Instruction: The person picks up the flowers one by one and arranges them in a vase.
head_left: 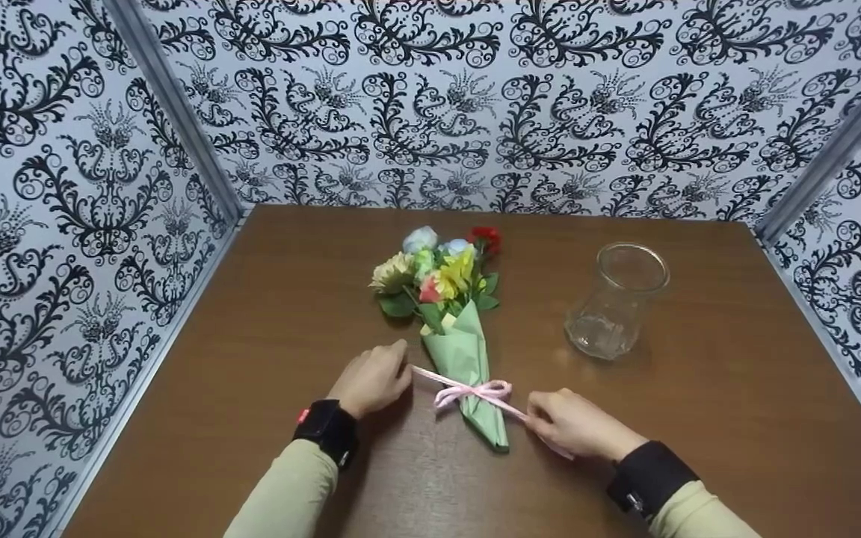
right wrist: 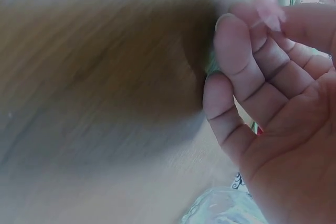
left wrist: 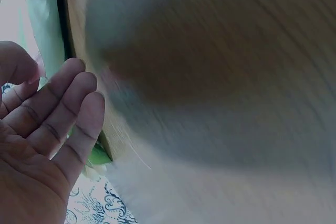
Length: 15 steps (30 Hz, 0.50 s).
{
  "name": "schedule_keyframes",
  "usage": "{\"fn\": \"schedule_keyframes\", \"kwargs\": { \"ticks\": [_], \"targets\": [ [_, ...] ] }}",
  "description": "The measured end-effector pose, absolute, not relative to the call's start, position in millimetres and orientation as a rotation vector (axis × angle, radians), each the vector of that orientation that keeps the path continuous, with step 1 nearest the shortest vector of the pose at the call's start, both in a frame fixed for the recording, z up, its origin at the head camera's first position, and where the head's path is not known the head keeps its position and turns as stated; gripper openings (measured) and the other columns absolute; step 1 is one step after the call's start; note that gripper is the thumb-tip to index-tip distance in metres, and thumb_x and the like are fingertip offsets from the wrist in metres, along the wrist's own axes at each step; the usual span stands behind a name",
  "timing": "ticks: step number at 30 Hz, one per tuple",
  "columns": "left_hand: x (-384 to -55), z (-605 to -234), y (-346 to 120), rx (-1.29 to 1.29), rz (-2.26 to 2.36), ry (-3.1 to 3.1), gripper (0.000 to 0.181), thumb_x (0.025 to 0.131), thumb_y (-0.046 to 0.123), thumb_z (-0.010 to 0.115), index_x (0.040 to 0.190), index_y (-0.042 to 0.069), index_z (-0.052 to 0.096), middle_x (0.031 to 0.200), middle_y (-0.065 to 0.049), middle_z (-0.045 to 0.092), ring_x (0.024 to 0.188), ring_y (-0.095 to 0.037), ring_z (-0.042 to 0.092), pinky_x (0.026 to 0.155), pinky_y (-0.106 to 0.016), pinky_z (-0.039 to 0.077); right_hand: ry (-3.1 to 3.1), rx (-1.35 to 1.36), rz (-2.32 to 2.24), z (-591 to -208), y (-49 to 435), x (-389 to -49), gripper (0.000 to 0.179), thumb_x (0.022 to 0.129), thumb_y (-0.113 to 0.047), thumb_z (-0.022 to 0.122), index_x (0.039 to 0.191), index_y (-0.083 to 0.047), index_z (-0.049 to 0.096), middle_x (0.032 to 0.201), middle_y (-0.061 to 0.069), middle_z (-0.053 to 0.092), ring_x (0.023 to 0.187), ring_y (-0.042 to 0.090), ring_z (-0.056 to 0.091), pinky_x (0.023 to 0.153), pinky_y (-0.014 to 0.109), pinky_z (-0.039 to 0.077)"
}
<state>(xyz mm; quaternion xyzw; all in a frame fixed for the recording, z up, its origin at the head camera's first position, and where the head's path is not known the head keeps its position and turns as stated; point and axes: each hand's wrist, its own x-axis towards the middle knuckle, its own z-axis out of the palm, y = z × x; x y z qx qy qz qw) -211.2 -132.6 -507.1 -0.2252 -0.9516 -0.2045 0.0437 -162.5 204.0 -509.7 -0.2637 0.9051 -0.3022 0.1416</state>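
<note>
Okay, so the hands are apart: left hand (head_left: 371,379) pinches one tail of a pink ribbon bow (head_left: 473,391), right hand (head_left: 578,424) pinches the other, with the loose end poking out past the fingers. The bow sits between them on the pale green wrapping paper (head_left: 455,357) of a flower bouquet (head_left: 451,323), which lies between the hands, its red, yellow, cream and pale blue blooms just beyond them. A clear glass vase (head_left: 615,302) stands beyond the right hand, all on a brown wooden table (head_left: 288,299).
</note>
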Motion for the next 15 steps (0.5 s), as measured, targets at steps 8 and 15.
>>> {"fn": "schedule_keyframes", "kwargs": {
  "ticks": [8,15],
  "targets": [
    [-209.5,-510.6,-147.6,-0.516,-0.597,-2.917,0.015,0.091,0.015,0.066,0.088,0.009,0.053,0.075,-0.011,0.063,0.074,-0.04,0.068,0.061,-0.055,0.053,2.722,-0.709,-0.871,-512.2,207.8,-165.1,0.02,0.096,-0.011,0.066,0.08,-0.017,0.057,0.061,-0.01,0.052,0.042,0.001,0.046,0.039,0.023,0.04],
    [-208.6,-511.9,-158.2,-0.405,-0.541,-2.923,0.013,0.09,0.012,0.064,0.088,0.005,0.053,0.078,-0.016,0.066,0.075,-0.045,0.069,0.059,-0.058,0.054,2.755,-0.67,-0.932,-510.6,211.6,-167.4,0.017,0.095,-0.007,0.065,0.082,-0.015,0.058,0.063,-0.01,0.051,0.044,0.001,0.046,0.041,0.022,0.039]
  ]
}}
